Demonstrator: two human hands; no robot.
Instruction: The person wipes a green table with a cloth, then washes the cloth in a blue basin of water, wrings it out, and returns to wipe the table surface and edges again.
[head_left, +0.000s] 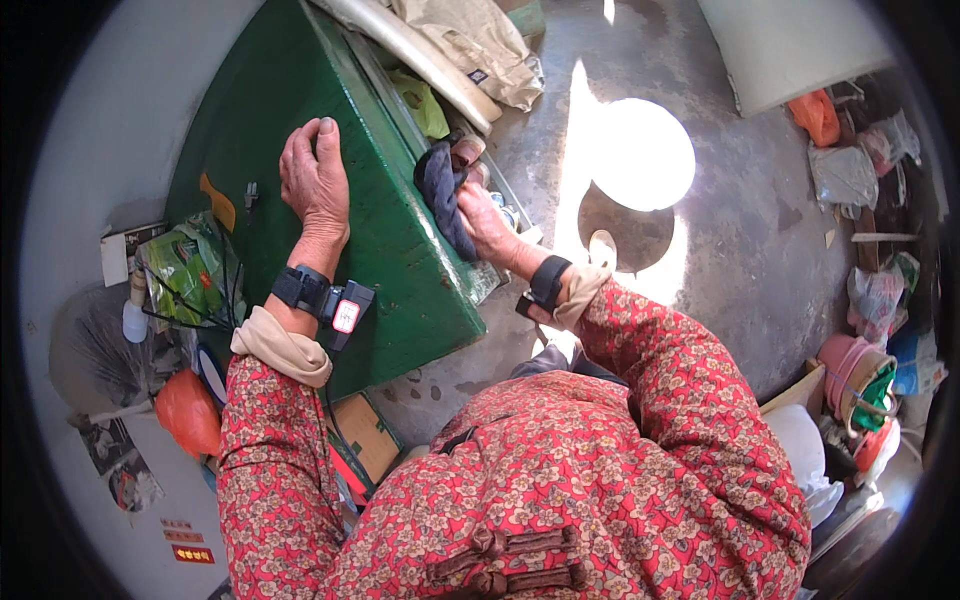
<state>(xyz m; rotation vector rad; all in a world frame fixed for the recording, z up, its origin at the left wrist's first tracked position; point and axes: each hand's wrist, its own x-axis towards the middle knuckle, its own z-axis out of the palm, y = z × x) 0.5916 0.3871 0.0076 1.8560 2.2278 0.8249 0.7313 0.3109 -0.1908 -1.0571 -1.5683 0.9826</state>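
Observation:
My right hand (486, 223) grips a bunched dark blue cloth (444, 196) at the long right edge of a green-painted tabletop (382, 300). Part of the cloth lies along that edge, and my fingers are partly hidden behind it. Jars (469, 150) stand close beyond the cloth, in a narrow recess alongside the tabletop. Over the green surface is my left hand (315, 180), its fingers loosely bent and the thumb raised. Nothing shows in it, though its palm is hidden. Whether it touches the surface is unclear.
A black plug (251, 195), a yellow flat piece (217, 202) and a green plastic packet (176, 266) lie at the left. A sunlit round white stool top (645, 154) stands on the concrete floor (750, 247). Beige sacking (472, 45) lies ahead; a pink bucket (844, 367) stands right.

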